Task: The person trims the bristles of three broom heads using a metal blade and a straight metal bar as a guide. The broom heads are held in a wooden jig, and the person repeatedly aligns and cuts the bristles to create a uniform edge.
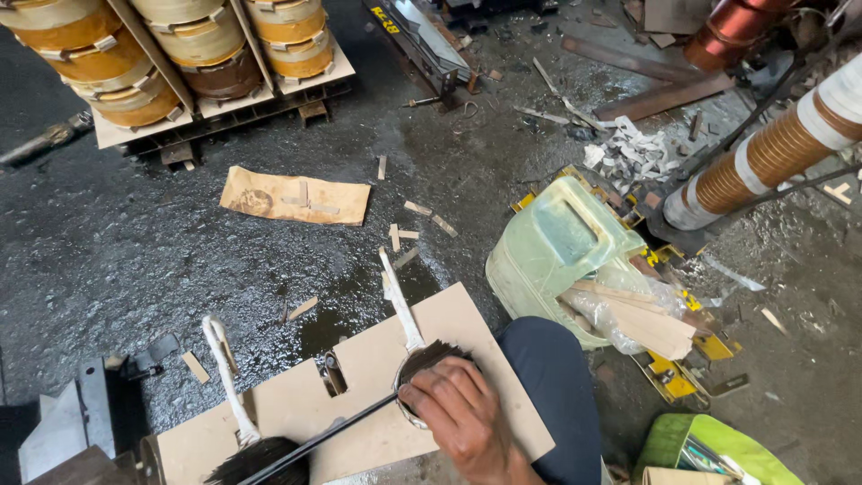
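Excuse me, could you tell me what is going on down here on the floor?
A person is crouched over a notched cardboard sheet lying on a dark, oily floor. One hand, which side I cannot tell, rests on a small round tin with a white-handled brush standing in it. A second white-handled brush lies at the sheet's left end, and a thin black rod runs between them. A pale green jerrycan lies beside the person's knee.
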{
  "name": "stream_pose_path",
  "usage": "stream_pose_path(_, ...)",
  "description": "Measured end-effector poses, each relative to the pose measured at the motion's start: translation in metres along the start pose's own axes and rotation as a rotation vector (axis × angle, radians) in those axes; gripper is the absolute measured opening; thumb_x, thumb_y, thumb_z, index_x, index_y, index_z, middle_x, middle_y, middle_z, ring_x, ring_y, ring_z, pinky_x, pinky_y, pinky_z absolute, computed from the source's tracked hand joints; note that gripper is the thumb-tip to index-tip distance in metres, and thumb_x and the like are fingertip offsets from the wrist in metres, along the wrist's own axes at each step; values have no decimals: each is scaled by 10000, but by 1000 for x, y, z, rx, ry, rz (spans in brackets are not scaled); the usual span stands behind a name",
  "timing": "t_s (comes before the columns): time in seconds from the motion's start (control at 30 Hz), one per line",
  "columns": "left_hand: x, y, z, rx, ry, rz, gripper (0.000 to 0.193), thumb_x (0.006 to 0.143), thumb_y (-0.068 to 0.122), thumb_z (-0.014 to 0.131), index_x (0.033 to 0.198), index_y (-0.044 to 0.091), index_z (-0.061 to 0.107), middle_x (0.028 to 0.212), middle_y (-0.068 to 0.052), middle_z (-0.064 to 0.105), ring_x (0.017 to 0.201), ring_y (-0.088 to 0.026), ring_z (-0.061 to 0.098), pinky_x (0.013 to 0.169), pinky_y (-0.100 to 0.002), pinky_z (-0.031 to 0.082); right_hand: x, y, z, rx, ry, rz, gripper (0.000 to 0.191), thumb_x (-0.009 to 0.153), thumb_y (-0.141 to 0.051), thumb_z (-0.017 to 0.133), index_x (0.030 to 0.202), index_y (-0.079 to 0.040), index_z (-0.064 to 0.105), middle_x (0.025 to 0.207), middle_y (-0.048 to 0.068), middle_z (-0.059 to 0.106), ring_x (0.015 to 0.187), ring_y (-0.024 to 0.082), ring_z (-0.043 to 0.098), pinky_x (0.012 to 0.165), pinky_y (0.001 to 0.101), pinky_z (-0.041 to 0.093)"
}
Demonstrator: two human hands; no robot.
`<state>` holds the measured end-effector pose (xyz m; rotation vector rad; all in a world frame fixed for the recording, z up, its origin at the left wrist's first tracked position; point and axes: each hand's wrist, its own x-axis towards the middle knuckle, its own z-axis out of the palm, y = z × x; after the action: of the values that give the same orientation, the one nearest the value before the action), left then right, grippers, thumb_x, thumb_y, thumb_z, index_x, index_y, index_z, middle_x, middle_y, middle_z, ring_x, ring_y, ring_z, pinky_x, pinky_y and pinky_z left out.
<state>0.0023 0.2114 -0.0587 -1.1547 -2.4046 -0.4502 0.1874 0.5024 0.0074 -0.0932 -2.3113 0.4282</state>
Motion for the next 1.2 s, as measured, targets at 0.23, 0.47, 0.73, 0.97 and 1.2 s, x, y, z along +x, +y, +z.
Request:
stream_pose_path(0.23, -4, 25, -45, -136, 69, -62, 260, 796, -24, 759, 1020, 106, 769, 981, -82, 701, 942, -268, 687, 842, -367, 504, 34, 7, -36, 96, -263, 73, 228, 737, 60, 653, 922, -35, 744, 894, 79, 668, 893, 266, 656, 765, 394, 533)
stream_pose_path(0.47, 8, 65, -80, -236, 79, -262, 247, 808, -42, 760, 1020, 85, 742, 1012, -77, 687, 992, -275, 663, 930, -417, 510, 49, 31, -56, 232, -457, 85, 194, 811, 22, 722, 998, -27, 744, 944, 79, 715, 929, 251, 697, 783, 363, 549)
stream_pose_path(0.73, 18, 71, -82, -299, 62, -315, 227, 815, -29, 774, 1009, 79, 727, 1013, -81, 679, 982, -279, 670, 911, -403, 529, 20, 40, -73, 250, -165, 403, 231, 915, 58, 676, 1139, 19, 720, 1081, 113, 737, 1013, 192, 732, 893, 298, 577)
stream_pose_path(0.97, 10, 72, -75, -282, 45, -343, 239, 832, -57, 761, 1028, 77, 742, 1035, -83, 688, 980, -262, 682, 861, -381, 542, -2, 46, -61, 333, -128, 415, 192, 882, 63, 699, 1062, 14, 743, 1023, 101, 715, 954, 175, 707, 829, 287, 563)
stream_pose_path(1.2, 13, 79, -83, -260, 96, -367, 231, 846, -79, 769, 1021, 71, 748, 1029, -87, 696, 926, -236, 688, 811, -343, 543, 10, 43, -65, 341, -47, 401, 153, 919, 80, 676, 1029, 2, 747, 1016, 93, 703, 946, 153, 688, 804, 271, 548)
